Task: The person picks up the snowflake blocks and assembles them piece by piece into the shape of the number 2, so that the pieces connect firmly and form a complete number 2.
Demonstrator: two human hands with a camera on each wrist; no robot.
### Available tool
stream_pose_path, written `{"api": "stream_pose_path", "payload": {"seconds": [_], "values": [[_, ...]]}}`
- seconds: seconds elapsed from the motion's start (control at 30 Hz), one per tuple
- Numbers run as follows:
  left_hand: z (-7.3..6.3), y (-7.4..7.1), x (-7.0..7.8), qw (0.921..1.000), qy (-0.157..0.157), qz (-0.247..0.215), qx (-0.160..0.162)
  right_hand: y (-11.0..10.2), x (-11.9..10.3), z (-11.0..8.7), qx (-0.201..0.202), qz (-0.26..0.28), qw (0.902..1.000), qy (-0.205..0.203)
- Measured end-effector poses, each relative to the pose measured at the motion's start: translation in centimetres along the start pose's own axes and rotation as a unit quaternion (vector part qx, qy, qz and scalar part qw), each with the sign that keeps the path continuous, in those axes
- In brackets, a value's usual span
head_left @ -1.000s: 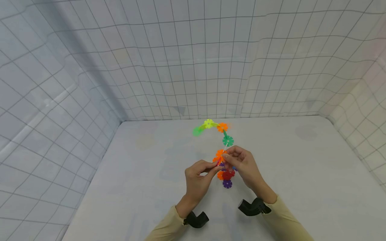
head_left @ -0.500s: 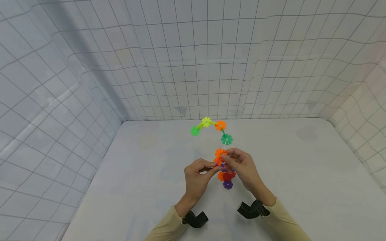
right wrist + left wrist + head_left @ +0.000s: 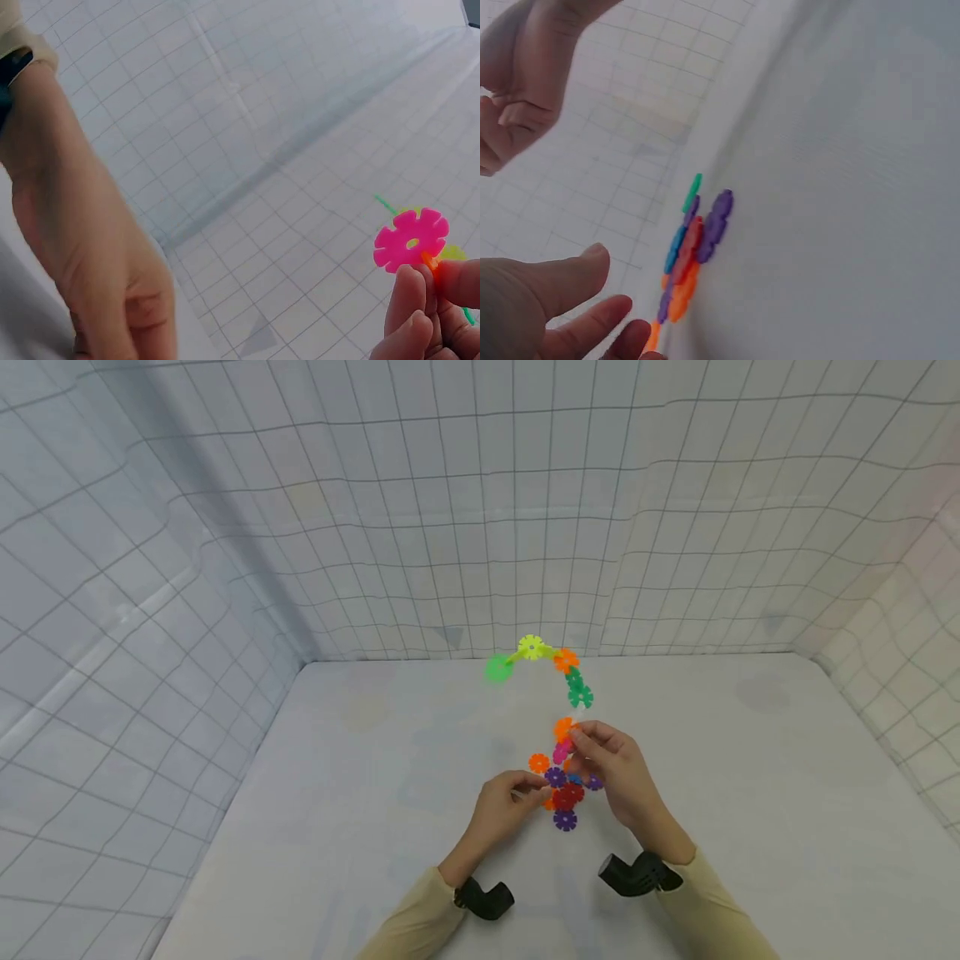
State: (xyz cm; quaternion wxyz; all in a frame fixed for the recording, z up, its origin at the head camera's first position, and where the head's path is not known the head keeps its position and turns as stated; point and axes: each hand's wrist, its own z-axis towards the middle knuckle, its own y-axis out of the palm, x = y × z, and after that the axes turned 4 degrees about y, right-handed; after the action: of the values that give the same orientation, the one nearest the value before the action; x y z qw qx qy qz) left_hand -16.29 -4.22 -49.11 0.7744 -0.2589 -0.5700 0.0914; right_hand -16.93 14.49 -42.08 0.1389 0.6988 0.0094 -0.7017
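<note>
A chain of slotted flower-shaped plastic discs arches above the white table, from a light green disc [image 3: 498,668] through a yellow disc [image 3: 532,647] and teal discs [image 3: 581,696]. My right hand [image 3: 618,768] pinches an orange disc [image 3: 564,729] at its lower end. A pink disc [image 3: 411,241] is joined to that orange one. My left hand [image 3: 506,810] is low beside the loose discs, its thumb and fingers apart in the left wrist view with nothing between them. Nearest to it lie a purple disc [image 3: 556,777] and a red disc [image 3: 567,797].
More loose discs lie in the small pile: an orange disc [image 3: 538,763] at its left, a dark purple disc [image 3: 566,820] at the front, and a green one [image 3: 693,193]. Grid-patterned sheeting [image 3: 480,527] stands behind and beside the white table [image 3: 360,827].
The left hand has let go of the pink disc, which now hangs on the chain, and has dropped towards the pile. The right hand and chain have shifted slightly right and up.
</note>
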Motion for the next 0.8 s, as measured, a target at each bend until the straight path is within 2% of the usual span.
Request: {"api": "stream_pose_path", "payload": {"seconds": [0.07,0.17,0.4,0.6,0.8], "values": [[-0.1,0.4,-0.7,0.9991,0.007,0.039,-0.012,-0.2,-0.1,0.0,-0.015,0.022,0.9997,0.001],[-0.3,0.9,-1.2,0.9966,0.015,0.079,-0.013,-0.4,-0.4,0.0,-0.030,0.040,0.9987,-0.002],[-0.3,1.4,-1.4,0.9932,0.007,0.116,-0.007,-0.6,-0.9,0.0,-0.044,0.072,0.9964,-0.006],[-0.3,1.6,-1.3,0.9922,0.006,0.124,0.006,-0.8,-1.0,0.0,-0.070,0.098,0.9927,-0.007],[-0.4,1.2,-1.7,0.9947,0.015,0.102,0.003,-0.9,-1.2,-0.1,-0.083,0.116,0.9898,-0.008]]}}
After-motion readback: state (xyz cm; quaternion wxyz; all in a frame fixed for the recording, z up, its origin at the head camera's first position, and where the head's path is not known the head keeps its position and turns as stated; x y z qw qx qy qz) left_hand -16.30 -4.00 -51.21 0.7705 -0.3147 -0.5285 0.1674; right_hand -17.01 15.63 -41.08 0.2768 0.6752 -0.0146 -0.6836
